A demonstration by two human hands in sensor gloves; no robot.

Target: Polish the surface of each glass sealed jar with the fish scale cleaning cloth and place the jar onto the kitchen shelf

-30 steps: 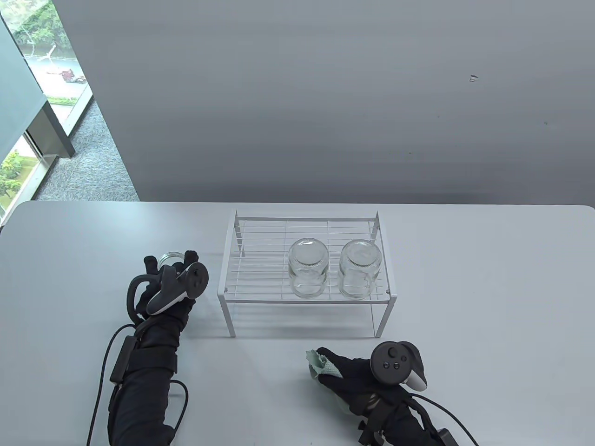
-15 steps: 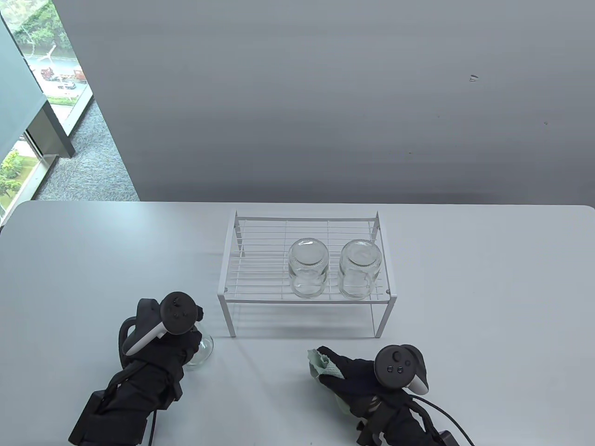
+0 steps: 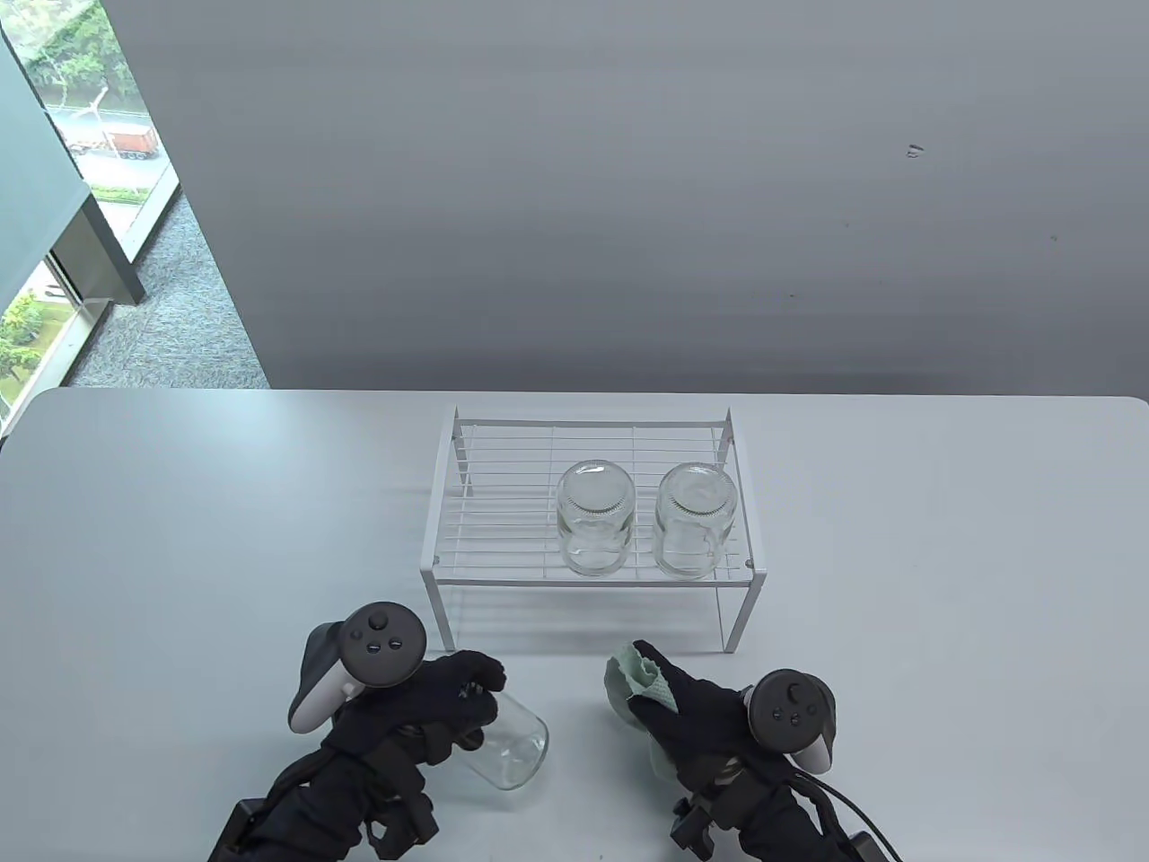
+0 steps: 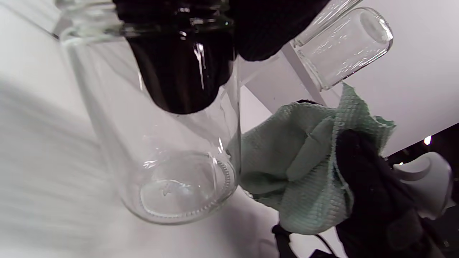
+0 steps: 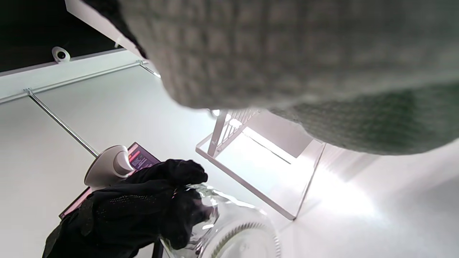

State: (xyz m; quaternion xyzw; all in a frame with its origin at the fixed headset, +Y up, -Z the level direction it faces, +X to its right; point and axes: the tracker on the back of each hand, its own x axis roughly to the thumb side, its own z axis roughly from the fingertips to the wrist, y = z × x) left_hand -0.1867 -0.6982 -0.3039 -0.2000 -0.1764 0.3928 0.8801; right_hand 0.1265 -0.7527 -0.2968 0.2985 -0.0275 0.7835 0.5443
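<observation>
Fingers (image 3: 467, 691) of left hand (image 3: 422, 709) reach inside tilted jar (image 3: 516, 745).

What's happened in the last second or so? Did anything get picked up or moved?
The left hand took a jar from beside the shelf and brought it toward the person, tipping it base-first toward the cloth. The right hand, still gripping the cloth, edged up toward it. The two jars on the shelf stayed put.

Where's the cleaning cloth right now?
In the table view, the cleaning cloth is bunched in the right hand, just in front of the shelf and right of the jar that the left hand holds.
</observation>
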